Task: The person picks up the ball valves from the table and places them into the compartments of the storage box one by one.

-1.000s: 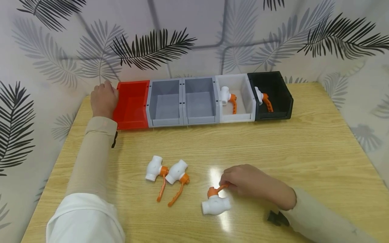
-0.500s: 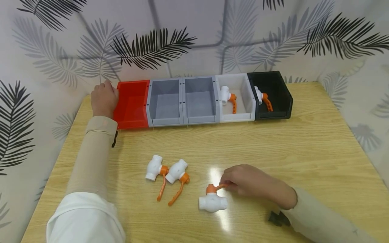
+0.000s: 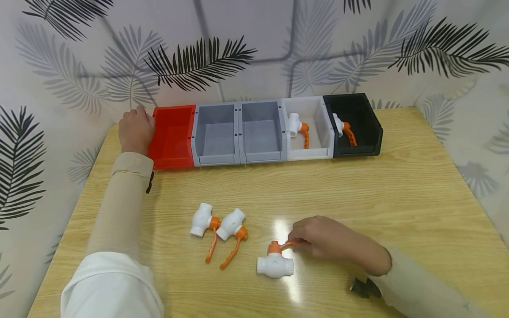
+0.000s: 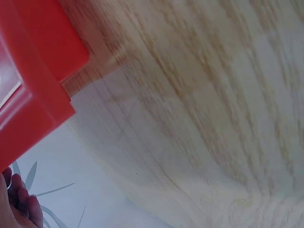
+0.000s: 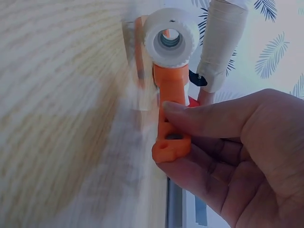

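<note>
My right hand [image 3: 328, 242] pinches the end of the orange lever of a white plastic ball valve [image 3: 275, 266]. In the right wrist view, thumb and fingers grip the lever [image 5: 172, 92], and the valve's round open end [image 5: 171, 40] faces the camera. Two more ball valves lie side by side on the table, a left one [image 3: 202, 219] and a right one [image 3: 231, 224], levers pointing toward me. My left hand [image 3: 136, 130] holds the left side of the red bin [image 3: 173, 160]. Its curled fingers [image 4: 31, 209] show below the bin's edge in the left wrist view.
Right of the red bin stand two grey bins [image 3: 218, 160] joined in the row, then a white bin [image 3: 310, 153] and a black bin [image 3: 359, 151], each of these last two with a ball valve inside. A leaf-patterned cloth [image 3: 254, 79] hangs behind the table [image 3: 405, 203].
The valve in my right hand has shifted slightly left and its body has turned more level. The left hand has stayed at the red bin.
</note>
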The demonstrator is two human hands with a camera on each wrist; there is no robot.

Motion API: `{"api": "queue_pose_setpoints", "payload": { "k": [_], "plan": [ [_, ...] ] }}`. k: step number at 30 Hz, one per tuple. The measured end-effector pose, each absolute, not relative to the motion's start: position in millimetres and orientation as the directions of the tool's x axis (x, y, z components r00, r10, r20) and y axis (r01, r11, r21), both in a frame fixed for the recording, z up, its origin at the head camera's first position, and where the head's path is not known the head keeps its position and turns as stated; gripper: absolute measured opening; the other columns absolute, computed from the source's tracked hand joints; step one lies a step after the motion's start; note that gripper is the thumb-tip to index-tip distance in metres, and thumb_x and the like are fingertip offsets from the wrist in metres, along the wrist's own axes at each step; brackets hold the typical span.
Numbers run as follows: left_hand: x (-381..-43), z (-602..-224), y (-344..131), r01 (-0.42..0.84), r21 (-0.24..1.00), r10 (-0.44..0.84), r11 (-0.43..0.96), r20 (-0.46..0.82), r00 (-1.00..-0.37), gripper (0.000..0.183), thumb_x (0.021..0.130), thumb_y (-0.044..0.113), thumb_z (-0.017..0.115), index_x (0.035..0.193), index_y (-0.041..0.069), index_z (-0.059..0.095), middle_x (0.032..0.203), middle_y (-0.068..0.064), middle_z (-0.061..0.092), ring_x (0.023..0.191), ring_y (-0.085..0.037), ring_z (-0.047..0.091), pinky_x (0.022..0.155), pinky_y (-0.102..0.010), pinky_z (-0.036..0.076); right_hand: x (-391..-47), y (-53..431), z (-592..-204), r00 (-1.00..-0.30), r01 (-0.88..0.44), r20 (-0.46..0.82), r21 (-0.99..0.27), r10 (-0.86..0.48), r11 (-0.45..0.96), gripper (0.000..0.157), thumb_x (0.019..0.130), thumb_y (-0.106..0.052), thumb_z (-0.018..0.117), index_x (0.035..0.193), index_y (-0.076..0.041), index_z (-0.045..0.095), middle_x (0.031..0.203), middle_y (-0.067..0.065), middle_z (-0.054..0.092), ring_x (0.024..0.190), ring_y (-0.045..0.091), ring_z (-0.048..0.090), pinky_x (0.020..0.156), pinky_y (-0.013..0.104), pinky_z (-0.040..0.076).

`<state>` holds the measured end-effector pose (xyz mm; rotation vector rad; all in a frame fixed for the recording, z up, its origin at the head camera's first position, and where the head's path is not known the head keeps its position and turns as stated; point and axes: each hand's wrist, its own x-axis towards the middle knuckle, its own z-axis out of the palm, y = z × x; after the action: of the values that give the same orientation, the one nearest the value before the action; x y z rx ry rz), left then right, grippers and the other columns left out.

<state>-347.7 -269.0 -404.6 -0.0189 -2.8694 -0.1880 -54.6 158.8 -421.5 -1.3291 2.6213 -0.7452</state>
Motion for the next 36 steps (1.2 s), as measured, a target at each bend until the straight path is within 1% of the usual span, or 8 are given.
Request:
{"api": "queue_pose_setpoints", "payload": {
  "k": [4, 9, 14, 22, 27, 31, 34, 36],
  "plan": [
    [-348, -404, -271, 0.019, 0.127, -0.011, 0.992, 0.238, -0.971, 0.038, 0.091, 0.02, 0.024, 0.107, -0.008, 0.044, 0.099, -0.028, 0.051, 0.089, -0.044, 0.044, 0.08, -0.054, 0.036, -56, 159, -420, -0.608, -0.73, 0.144, -0.49, -0.781, 0.477, 0.005, 0.078, -0.015, 0.065, 0.082, -0.017, 0.063, 0.069, -0.013, 0.048, 0.06, -0.001, 0.042, 0.055, 0.014, 0.037],
    [-348, -405, -272, 0.024, 0.132, -0.01, 0.991, 0.249, -0.968, 0.037, 0.091, 0.02, 0.024, 0.106, -0.008, 0.045, 0.098, -0.028, 0.051, 0.088, -0.044, 0.044, 0.08, -0.054, 0.036, -58, 160, -416, -0.617, -0.727, 0.161, -0.492, -0.77, 0.479, 0.009, 0.078, -0.01, 0.065, 0.084, -0.017, 0.064, 0.071, -0.014, 0.049, 0.061, 0.0, 0.044, 0.057, 0.013, 0.038],
    [-349, -406, -275, 0.032, 0.139, -0.005, 0.99, 0.26, -0.966, 0.036, 0.091, 0.02, 0.025, 0.104, -0.007, 0.045, 0.095, -0.027, 0.05, 0.087, -0.044, 0.044, 0.078, -0.054, 0.036, -61, 161, -411, -0.641, -0.707, 0.146, -0.495, -0.753, 0.506, 0.014, 0.076, -0.007, 0.065, 0.087, -0.016, 0.065, 0.075, -0.013, 0.053, 0.063, 0.001, 0.047, 0.058, 0.015, 0.041],
    [-350, -407, -278, 0.016, 0.135, -0.015, 0.991, 0.23, -0.973, 0.038, 0.091, 0.021, 0.024, 0.107, -0.006, 0.044, 0.099, -0.027, 0.05, 0.089, -0.043, 0.043, 0.081, -0.053, 0.035, -67, 165, -405, -0.697, -0.668, 0.142, -0.487, -0.703, 0.563, 0.017, 0.075, -0.006, 0.066, 0.09, -0.014, 0.066, 0.078, -0.011, 0.057, 0.065, 0.001, 0.049, 0.059, 0.017, 0.043],
    [-348, -406, -278, 0.031, 0.143, -0.008, 0.989, 0.263, -0.965, 0.035, 0.091, 0.02, 0.025, 0.103, -0.006, 0.045, 0.094, -0.026, 0.05, 0.086, -0.044, 0.044, 0.079, -0.054, 0.035, -72, 166, -405, -0.72, -0.648, 0.138, -0.483, -0.68, 0.588, 0.017, 0.075, -0.006, 0.066, 0.09, -0.013, 0.066, 0.077, -0.01, 0.057, 0.063, 0.002, 0.048, 0.057, 0.018, 0.042],
    [-347, -404, -274, 0.047, 0.138, 0.004, 0.989, 0.301, -0.954, 0.033, 0.091, 0.02, 0.026, 0.097, -0.006, 0.045, 0.089, -0.026, 0.051, 0.083, -0.044, 0.045, 0.076, -0.055, 0.036, -75, 165, -405, -0.72, -0.654, 0.145, -0.47, -0.679, 0.593, 0.015, 0.076, -0.008, 0.065, 0.09, -0.013, 0.066, 0.078, -0.01, 0.057, 0.066, 0.002, 0.05, 0.059, 0.018, 0.043],
    [-347, -403, -272, 0.052, 0.121, 0.012, 0.991, 0.31, -0.951, 0.033, 0.09, 0.02, 0.026, 0.095, -0.006, 0.046, 0.089, -0.026, 0.051, 0.082, -0.043, 0.044, 0.075, -0.054, 0.036, -79, 163, -406, -0.726, -0.654, 0.159, -0.457, -0.669, 0.602, 0.013, 0.078, -0.01, 0.064, 0.09, -0.013, 0.067, 0.079, -0.009, 0.058, 0.068, 0.0, 0.051, 0.061, 0.018, 0.045],
    [-347, -404, -271, 0.047, 0.112, 0.011, 0.993, 0.306, -0.952, 0.034, 0.09, 0.02, 0.025, 0.096, -0.006, 0.046, 0.091, -0.026, 0.051, 0.084, -0.043, 0.043, 0.076, -0.054, 0.036, -82, 162, -406, -0.735, -0.649, 0.166, -0.452, -0.657, 0.611, 0.013, 0.077, -0.01, 0.064, 0.09, -0.013, 0.067, 0.077, -0.009, 0.057, 0.066, 0.0, 0.05, 0.059, 0.018, 0.044]
  ]
}}
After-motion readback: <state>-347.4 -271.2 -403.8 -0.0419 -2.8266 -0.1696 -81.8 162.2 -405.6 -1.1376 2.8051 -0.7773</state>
